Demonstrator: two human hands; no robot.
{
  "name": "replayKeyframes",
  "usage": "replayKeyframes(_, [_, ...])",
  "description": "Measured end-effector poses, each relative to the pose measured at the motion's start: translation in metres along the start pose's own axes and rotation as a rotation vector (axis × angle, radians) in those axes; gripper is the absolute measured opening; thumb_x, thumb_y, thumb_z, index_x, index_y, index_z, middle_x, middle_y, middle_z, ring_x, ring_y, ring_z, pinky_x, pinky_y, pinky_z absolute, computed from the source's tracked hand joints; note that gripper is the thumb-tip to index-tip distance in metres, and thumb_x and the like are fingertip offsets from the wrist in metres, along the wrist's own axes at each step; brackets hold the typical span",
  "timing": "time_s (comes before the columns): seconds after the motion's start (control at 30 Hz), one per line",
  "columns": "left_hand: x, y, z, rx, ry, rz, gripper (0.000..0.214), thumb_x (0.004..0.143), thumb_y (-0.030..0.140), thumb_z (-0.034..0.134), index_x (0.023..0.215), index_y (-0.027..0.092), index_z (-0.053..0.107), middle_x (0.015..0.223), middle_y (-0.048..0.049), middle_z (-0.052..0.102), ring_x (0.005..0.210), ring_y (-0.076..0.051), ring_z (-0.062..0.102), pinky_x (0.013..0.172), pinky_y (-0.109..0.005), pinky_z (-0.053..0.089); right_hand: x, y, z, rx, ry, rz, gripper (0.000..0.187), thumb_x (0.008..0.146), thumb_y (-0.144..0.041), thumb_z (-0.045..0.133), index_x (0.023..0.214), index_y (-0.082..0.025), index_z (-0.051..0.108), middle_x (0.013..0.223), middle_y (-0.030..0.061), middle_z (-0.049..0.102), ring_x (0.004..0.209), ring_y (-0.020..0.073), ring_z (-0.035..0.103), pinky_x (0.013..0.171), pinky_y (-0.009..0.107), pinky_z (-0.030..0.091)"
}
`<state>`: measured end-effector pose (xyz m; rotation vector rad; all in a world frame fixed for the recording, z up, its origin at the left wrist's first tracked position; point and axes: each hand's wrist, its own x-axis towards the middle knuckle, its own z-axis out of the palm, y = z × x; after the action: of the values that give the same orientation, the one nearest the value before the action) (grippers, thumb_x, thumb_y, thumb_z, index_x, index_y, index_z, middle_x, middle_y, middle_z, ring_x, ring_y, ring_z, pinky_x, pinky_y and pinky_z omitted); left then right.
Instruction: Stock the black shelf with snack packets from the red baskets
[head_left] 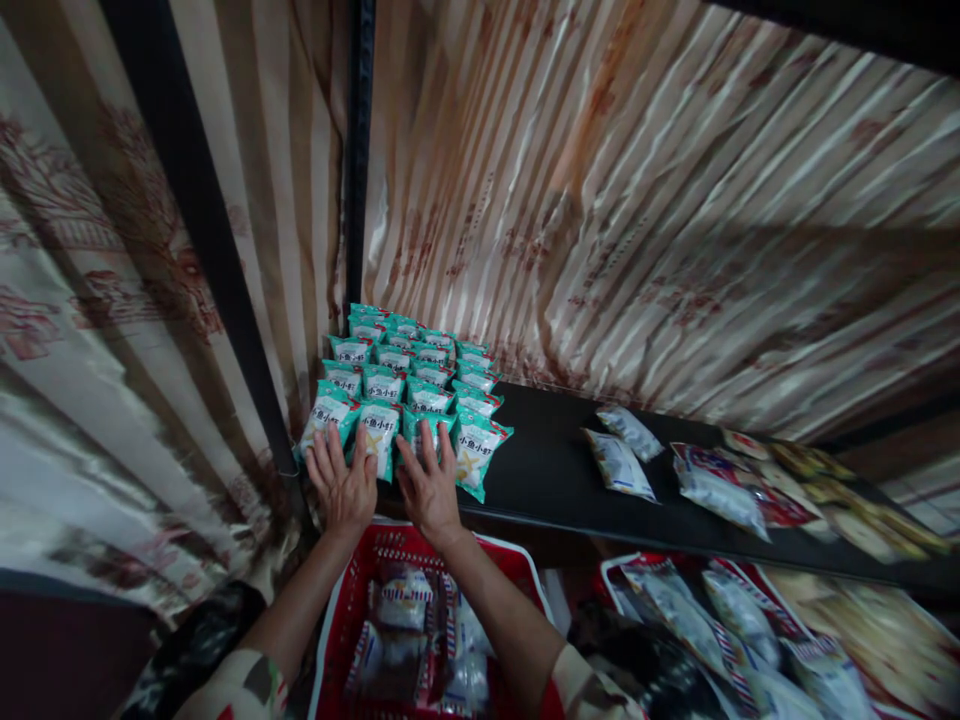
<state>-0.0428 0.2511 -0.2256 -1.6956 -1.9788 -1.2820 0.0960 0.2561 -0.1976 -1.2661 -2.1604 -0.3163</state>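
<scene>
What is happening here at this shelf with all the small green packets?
A person lays both hands flat on the front row of teal snack packets, lined up in rows at the left end of a black shelf. The left hand and right hand are open, side by side. A red basket holding other packets sits below; loose packets lie further right.

The scene is dim and warm-toned. Light from about 12 o'clock catches the striped curtain [637,200], leaving soft glare along its folds, and a broad shadow crosses it at 3 o'clock. The black shelf [547,470] stays dark. Wide-angle distortion bends the edges. The loose packets [720,490] at 4 o'clock are blurred, while the teal packets [409,385] look sharpest.
</scene>
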Motion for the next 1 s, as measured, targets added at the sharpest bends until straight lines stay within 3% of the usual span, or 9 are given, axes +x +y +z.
replayKeyframes(0.2, [-0.001, 0.001, -0.002, -0.002, -0.009, 0.005, 0.045, 0.090, 0.030, 0.043, 0.135, 0.024, 0.041, 0.153, -0.0110, 0.015, 0.140, -0.032, 0.007, 0.109, -0.058, 0.015, -0.004, -0.003, -0.006, -0.040, -0.019, 0.003, 0.051, 0.086, -0.017, 0.051, 0.134, -0.028, 0.042, 0.153, 0.0057, 0.018, 0.140, 0.0356, 0.003, 0.104, 0.061, 0.027])
replayKeyframes(0.47, [-0.009, 0.006, -0.005, -0.010, -0.035, 0.058, 0.050, 0.089, 0.031, 0.043, 0.137, 0.018, 0.038, 0.152, -0.0148, 0.017, 0.140, -0.033, 0.008, 0.110, -0.057, 0.014, -0.012, 0.003, -0.012, 0.017, 0.011, -0.036, 0.056, 0.087, -0.016, 0.051, 0.139, -0.028, 0.034, 0.154, 0.0065, 0.010, 0.140, 0.0328, 0.003, 0.104, 0.057, 0.030])
replayKeyframes(0.6, [-0.020, 0.012, -0.012, -0.014, -0.046, 0.103, 0.049, 0.088, 0.028, 0.043, 0.135, 0.013, 0.041, 0.147, -0.0177, 0.028, 0.140, -0.032, 0.011, 0.109, -0.054, 0.018, -0.007, 0.006, -0.012, 0.083, 0.015, -0.059, 0.063, 0.087, -0.013, 0.047, 0.144, -0.025, 0.022, 0.154, 0.0091, 0.004, 0.140, 0.0314, 0.006, 0.104, 0.055, 0.033])
replayKeyframes(0.77, [-0.029, 0.017, -0.020, -0.037, -0.086, 0.087, 0.045, 0.087, 0.026, 0.042, 0.128, 0.009, 0.047, 0.144, -0.0199, 0.034, 0.139, -0.031, 0.014, 0.108, -0.052, 0.021, -0.001, 0.009, -0.010, 0.152, 0.009, -0.069, 0.069, 0.088, -0.016, 0.045, 0.146, -0.017, 0.008, 0.152, 0.0151, 0.013, 0.140, 0.0301, 0.008, 0.104, 0.055, 0.034])
replayKeyframes(1.0, [-0.028, 0.016, -0.016, -0.051, -0.100, 0.080, 0.044, 0.087, 0.024, 0.041, 0.128, 0.008, 0.047, 0.143, -0.0208, 0.034, 0.139, -0.031, 0.015, 0.107, -0.052, 0.022, 0.001, 0.010, -0.011, 0.168, -0.030, -0.069, 0.068, 0.088, -0.018, 0.045, 0.146, -0.014, 0.011, 0.153, 0.0147, 0.013, 0.140, 0.0306, 0.006, 0.106, 0.055, 0.032])
